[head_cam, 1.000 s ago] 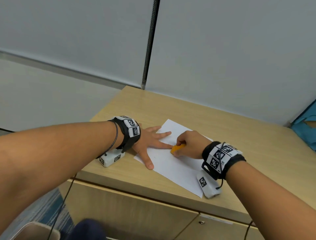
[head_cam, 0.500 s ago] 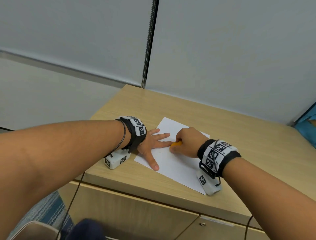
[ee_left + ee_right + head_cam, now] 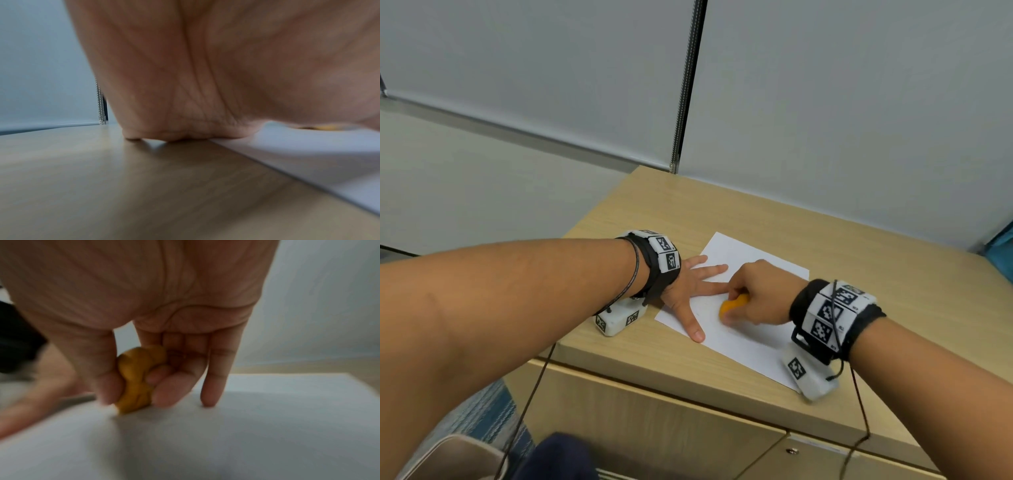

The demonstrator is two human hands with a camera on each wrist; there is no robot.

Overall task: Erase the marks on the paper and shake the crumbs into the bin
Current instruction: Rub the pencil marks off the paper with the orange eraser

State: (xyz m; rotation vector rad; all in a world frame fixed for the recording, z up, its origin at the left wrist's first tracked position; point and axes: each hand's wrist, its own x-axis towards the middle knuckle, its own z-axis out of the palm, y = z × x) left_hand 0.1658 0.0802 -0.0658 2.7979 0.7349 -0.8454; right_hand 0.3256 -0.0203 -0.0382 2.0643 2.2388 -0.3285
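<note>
A white sheet of paper (image 3: 748,339) lies on the wooden cabinet top (image 3: 640,219). My left hand (image 3: 693,291) lies flat on the sheet's left edge, fingers spread and straight, holding it down. My right hand (image 3: 753,296) pinches an orange eraser (image 3: 731,305) between thumb and fingers and presses its tip to the paper near the left thumb. In the right wrist view the lumpy orange eraser (image 3: 136,379) touches the paper (image 3: 246,426), little finger resting on the sheet. The left wrist view shows the left palm (image 3: 185,81) at the paper's edge (image 3: 298,162). Any marks are too faint to see.
A pale bin's rim (image 3: 453,452) shows at the bottom left, below the cabinet top's front edge. Grey wall panels stand behind the cabinet. A blue object (image 3: 1001,250) sits at the far right. Cabinet doors (image 3: 654,438) are under the top.
My right hand has slid the eraser toward me and slightly left across the paper, so more orange shows. The left hand stays pressed flat on the sheet.
</note>
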